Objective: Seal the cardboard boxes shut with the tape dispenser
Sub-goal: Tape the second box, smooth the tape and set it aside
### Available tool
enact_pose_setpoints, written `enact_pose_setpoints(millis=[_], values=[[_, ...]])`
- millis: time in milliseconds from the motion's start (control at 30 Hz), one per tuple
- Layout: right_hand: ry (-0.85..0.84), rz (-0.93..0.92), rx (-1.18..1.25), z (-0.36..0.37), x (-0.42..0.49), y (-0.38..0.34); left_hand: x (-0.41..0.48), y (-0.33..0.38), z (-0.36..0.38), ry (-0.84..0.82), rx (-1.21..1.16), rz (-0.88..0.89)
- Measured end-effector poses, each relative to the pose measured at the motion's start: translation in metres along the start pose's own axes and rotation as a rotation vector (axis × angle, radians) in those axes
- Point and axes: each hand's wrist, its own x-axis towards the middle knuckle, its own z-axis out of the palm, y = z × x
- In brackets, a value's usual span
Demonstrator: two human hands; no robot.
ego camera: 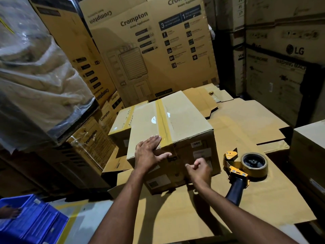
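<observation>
- Your left hand (149,152), spread, presses the tape strip (162,120) over the box (184,110) edge; lifting early may let it peel.
- Your right hand (199,170) is curled, pinch unclear; the tape dispenser (246,166) lies just right of it, and grabbing blind risks its blade.

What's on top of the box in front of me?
A tape strip down the middle, a white sticker, your left hand at the near edge. What's under the tape is hidden.

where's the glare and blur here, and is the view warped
Head view: a glare spot on top of the taped box; the plastic-wrapped stack at left is blurred and shiny; wide-angle bowing at the edges; hard shadows on the flat cardboard.
</observation>
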Motion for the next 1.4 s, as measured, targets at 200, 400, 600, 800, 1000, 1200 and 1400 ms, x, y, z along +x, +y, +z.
enact_pose_setpoints(millis=[200,400,600,800,1000,1200,1400], values=[[0.148,-0.587,-0.152,-0.01,0.006,-0.013,0.0,0.001,-0.001,-0.014,0.04,0.016],[0.115,-1.053,-0.541,-0.003,0.037,-0.061,0.0,-0.005,0.001,-0.072,0.117,0.048],[-0.029,-1.128,-0.75,-0.009,0.061,-0.063,-0.002,-0.012,0.002,-0.109,0.144,0.094],[-0.137,-1.108,-0.872,-0.023,0.058,-0.07,-0.002,-0.019,-0.003,-0.135,0.066,0.184],[-0.18,-0.981,-0.704,-0.027,0.066,-0.096,0.033,-0.02,-0.027,-0.125,-0.298,0.083],[-0.119,-0.834,-0.797,-0.007,0.067,-0.122,0.098,-0.035,-0.004,-0.318,-0.115,0.116],[-0.214,-0.619,-1.003,0.016,0.095,-0.145,0.147,-0.074,0.014,-0.327,-0.114,-0.053]])
